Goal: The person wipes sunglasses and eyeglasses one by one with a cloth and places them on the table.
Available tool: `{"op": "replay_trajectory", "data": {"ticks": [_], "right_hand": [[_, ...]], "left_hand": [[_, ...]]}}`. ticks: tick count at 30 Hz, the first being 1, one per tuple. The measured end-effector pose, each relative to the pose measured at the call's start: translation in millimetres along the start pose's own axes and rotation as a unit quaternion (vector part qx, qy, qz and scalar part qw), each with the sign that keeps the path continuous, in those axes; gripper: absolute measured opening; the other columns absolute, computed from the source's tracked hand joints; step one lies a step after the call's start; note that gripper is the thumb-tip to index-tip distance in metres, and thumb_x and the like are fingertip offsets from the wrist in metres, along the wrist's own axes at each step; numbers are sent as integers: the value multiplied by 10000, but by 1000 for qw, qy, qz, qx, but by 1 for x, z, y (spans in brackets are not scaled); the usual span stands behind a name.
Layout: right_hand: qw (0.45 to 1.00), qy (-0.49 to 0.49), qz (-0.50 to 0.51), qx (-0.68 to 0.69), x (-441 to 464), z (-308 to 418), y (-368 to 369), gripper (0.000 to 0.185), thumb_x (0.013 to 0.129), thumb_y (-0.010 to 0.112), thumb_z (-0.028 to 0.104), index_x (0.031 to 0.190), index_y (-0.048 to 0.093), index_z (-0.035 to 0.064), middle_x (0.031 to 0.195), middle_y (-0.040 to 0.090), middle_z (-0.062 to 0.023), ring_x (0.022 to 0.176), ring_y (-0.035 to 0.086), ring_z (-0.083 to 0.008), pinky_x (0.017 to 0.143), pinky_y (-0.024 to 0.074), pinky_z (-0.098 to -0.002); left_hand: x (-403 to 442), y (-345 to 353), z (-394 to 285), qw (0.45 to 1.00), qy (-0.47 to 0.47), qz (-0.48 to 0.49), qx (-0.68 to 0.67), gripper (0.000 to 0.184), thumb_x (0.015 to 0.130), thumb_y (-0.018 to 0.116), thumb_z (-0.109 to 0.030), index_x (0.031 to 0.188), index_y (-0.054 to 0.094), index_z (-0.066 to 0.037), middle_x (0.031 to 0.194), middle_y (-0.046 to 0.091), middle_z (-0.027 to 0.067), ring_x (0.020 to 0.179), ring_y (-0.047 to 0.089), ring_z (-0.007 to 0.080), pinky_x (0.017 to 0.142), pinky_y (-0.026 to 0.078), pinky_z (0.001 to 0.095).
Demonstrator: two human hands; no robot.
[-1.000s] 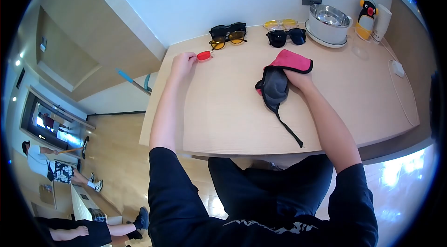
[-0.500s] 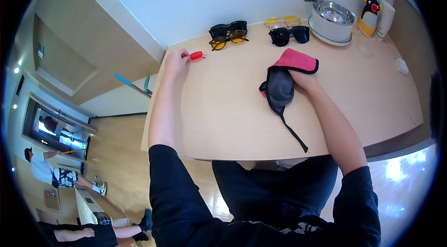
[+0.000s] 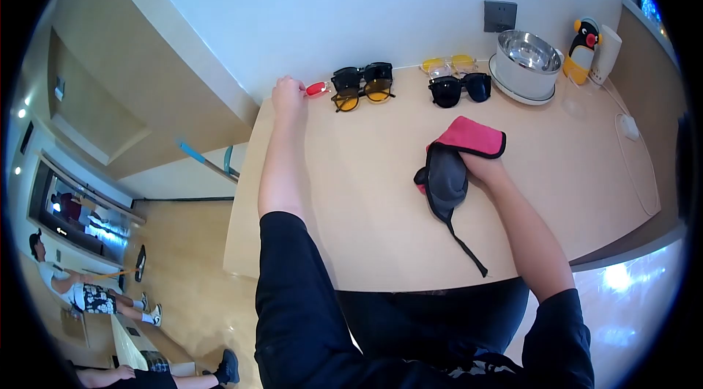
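At the back left of the table, my left hand point(image 3: 288, 94) is closed on a pair of red-lensed glasses point(image 3: 316, 89), mostly hidden by the fingers. Just right of them lie black sunglasses point(image 3: 348, 82), with orange-lensed glasses point(image 3: 350, 102) in front. My right hand point(image 3: 483, 166) grips a pink and grey cloth point(image 3: 472, 136) with black edging; its fingers are largely covered by it. A black strap point(image 3: 467, 252) trails from the cloth onto the table. Farther back are yellow-lensed glasses point(image 3: 463, 61), a clear pair point(image 3: 438, 69) and dark sunglasses point(image 3: 460, 89).
A white steel-lined bowl point(image 3: 529, 63) stands on a plate at the back right. Beside it are a penguin figure point(image 3: 582, 52), a white cylinder point(image 3: 606, 56) and a white plug point(image 3: 628, 127) with a cable. Other people are at the far left, one holding a long-handled mop point(image 3: 140, 263).
My left hand has moved the red-lensed glasses back, level with the black sunglasses near the wall. My right hand keeps its hold on the cloth. The camera view has shifted upward.
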State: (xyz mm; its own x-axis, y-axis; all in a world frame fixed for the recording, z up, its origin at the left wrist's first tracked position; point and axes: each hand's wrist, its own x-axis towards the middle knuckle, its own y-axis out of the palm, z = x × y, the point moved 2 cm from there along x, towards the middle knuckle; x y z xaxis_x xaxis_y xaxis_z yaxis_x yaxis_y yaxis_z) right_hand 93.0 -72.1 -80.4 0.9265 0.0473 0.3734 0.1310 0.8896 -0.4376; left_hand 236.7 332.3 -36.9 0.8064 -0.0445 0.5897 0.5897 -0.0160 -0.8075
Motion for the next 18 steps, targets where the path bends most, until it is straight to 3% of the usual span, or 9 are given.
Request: {"op": "replay_trajectory", "data": {"ticks": [1,2,6,9,11,14,17,18], "right_hand": [[998,27,0,57,0,1,0,194,735,655,174,901,623,79,880,617,-85,835,594,-215,726,464,-313],[1000,-7,-16,-16,2,-3,1,182,728,654,139,891,618,65,858,610,-89,815,591,-222,707,463,-309],[998,31,-24,55,4,-11,6,191,715,658,117,893,616,62,860,608,-92,807,589,-228,696,461,-308],[1000,12,-2,18,3,-6,2,199,725,660,131,906,615,62,871,611,-86,812,592,-218,706,465,-307],[997,27,-12,78,2,-5,3,221,736,668,160,928,613,66,907,615,-77,847,594,-192,731,470,-300],[983,122,-19,133,4,-46,18,319,713,703,242,969,607,78,968,613,-63,921,581,-163,792,463,-283],[995,73,1,-61,8,-27,7,368,722,653,382,985,610,128,960,624,-55,917,591,-197,784,465,-285],[995,75,0,-61,8,-22,5,368,722,653,382,985,610,128,960,624,-55,917,591,-197,784,465,-285]], "left_hand": [[1,-1,-5,1000,0,-25,-11,67,637,653,-54,687,675,-93,817,607,104,795,592,268,691,481,377],[2,1,-9,999,0,-50,-22,78,634,647,-38,689,673,-87,833,595,105,813,585,275,700,479,383],[10,19,-11,998,-41,-21,-42,57,673,605,-42,698,653,-60,816,593,118,801,584,291,710,476,398],[6,27,-8,996,-70,-20,-52,89,721,555,-60,766,632,-55,837,595,135,813,582,305,714,473,406],[3,27,-8,992,-101,-20,-67,115,751,519,-75,820,608,-53,857,597,145,828,582,311,713,471,417],[7,15,-17,996,-90,10,-23,155,743,535,-85,878,606,-58,876,598,146,843,582,313,720,467,420],[18,-19,-58,996,-25,-65,-58,169,738,543,-107,882,619,-60,873,603,148,841,582,313,712,465,415],[20,-27,-80,993,-3,-71,-90,172,751,537,-130,881,627,-62,865,615,144,830,588,314,711,467,407]]}}
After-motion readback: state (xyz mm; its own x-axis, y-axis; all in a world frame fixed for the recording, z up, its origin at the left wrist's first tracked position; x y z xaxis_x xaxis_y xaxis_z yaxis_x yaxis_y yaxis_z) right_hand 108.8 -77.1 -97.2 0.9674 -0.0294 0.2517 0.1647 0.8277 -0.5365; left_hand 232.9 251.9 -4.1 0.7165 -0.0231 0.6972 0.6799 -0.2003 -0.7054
